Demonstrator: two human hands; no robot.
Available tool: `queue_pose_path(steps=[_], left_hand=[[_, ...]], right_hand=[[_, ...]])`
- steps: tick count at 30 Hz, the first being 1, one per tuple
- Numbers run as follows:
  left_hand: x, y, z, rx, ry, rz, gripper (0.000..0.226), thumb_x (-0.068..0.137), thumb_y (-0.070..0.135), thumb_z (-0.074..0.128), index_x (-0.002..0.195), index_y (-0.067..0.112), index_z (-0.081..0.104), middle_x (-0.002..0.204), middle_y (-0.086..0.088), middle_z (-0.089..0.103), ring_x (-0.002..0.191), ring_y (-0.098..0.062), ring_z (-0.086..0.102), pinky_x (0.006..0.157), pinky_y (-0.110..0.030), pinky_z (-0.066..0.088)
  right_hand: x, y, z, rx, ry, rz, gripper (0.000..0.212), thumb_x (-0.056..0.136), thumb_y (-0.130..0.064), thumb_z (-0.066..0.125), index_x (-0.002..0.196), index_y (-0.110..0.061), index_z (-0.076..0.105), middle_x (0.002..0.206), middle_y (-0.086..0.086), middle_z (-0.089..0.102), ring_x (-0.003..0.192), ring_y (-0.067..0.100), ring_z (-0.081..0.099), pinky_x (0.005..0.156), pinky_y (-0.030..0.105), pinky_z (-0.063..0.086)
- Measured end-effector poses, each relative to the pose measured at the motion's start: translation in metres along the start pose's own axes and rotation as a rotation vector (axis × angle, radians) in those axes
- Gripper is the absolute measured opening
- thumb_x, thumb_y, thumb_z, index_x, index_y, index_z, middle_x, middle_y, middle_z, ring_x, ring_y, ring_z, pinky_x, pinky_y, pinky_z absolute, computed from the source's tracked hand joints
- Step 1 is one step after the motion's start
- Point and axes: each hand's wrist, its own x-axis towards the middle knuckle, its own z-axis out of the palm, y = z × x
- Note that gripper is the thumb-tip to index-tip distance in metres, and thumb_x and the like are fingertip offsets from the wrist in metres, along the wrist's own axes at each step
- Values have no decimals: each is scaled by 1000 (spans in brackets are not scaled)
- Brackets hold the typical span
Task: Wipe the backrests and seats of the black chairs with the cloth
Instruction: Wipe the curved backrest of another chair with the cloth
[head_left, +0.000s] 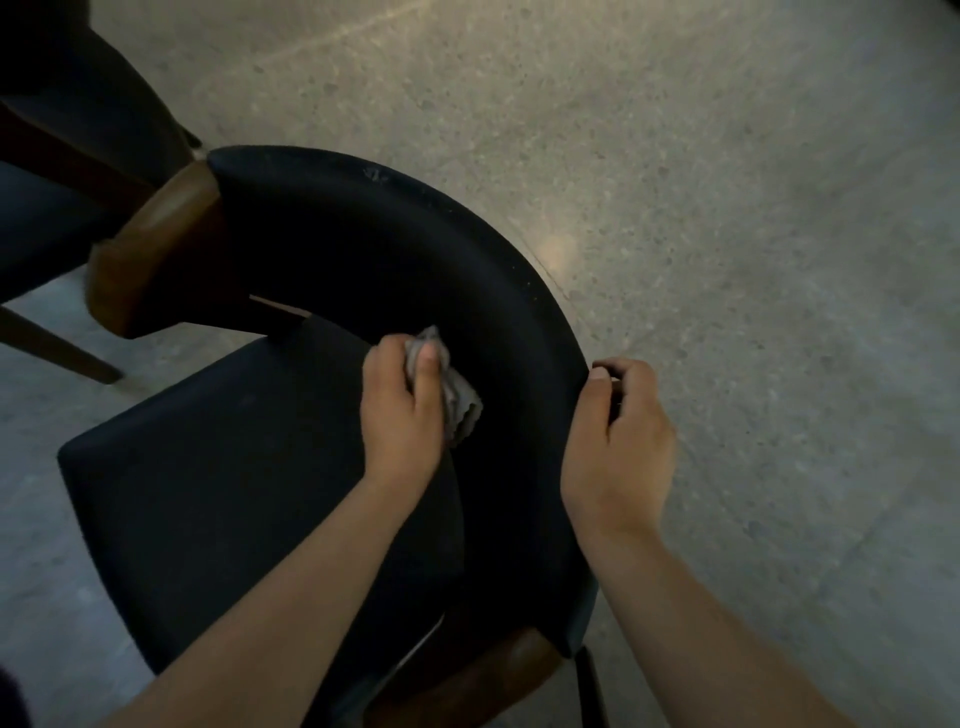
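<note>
A black chair fills the middle of the view, with a curved padded backrest (415, 249) and a flat black seat (223, 493) below it. My left hand (402, 415) holds a crumpled grey cloth (452, 395) and presses it against the inner face of the backrest, low down near the seat. My right hand (618, 441) grips the outer top edge of the backrest, fingers curled over it. Brown wooden arm ends (156, 249) join the backrest at both sides.
A second black chair (67, 130) with wooden legs stands close at the upper left, nearly touching the first. Speckled grey stone floor (727, 208) spreads to the right and behind the backrest.
</note>
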Motion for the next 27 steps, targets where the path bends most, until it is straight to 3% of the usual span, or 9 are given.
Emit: queue_pose_path(steps=[3,6,11,14,18,21,23,27], left_hand=[[-1,52,-6,-103,-11,209,12,99,31,51,94,20,54,98,-3,51,83,-2,51,74,-9,40],[3,82,0,-115,-26,314,15,95,37,54,99,23,58,101,4,48,91,-7,52,79,-15,43],[17,81,25,268,-10,468,32,90,42,59,104,14,63,104,-5,50,93,-17,44,75,-32,45],[19,77,29,318,4,488,34,90,44,59,105,14,63,105,-7,51,91,-20,44,74,-38,48],[19,80,29,377,10,499,34,88,45,57,102,14,61,103,-8,51,89,-21,44,73,-37,47],[25,84,28,433,15,524,31,87,42,54,99,14,60,100,-7,51,85,-20,46,69,-35,46],[27,81,28,396,62,457,29,90,41,54,98,13,59,100,-6,52,86,-19,48,70,-31,44],[18,63,33,115,209,82,36,95,47,41,98,14,54,99,0,47,87,-17,52,75,-39,50]], right_hand=[[0,1,0,10,15,-5,23,100,-31,40,105,-19,58,82,-3,63,67,11,57,56,24,37],[-1,-1,0,2,16,-14,25,99,-31,38,106,-17,58,84,-3,62,66,1,51,53,14,30],[0,-1,2,-10,12,-37,33,94,-37,34,106,-16,58,86,-2,63,69,12,54,54,14,31],[0,0,2,-19,17,-35,35,94,-37,35,106,-15,58,87,-2,63,71,12,54,55,13,31],[-1,-1,2,-16,25,-39,35,93,-37,35,107,-15,59,87,-1,64,70,12,53,53,24,26],[-1,-1,2,-25,39,-35,35,93,-37,36,107,-15,59,87,-1,64,70,12,52,56,23,26],[-1,-1,2,-31,36,-27,32,94,-35,38,107,-14,59,86,-1,64,69,12,51,52,19,26],[0,0,2,-44,26,-2,21,99,-27,45,108,-14,59,88,-1,65,68,9,50,54,17,29]])
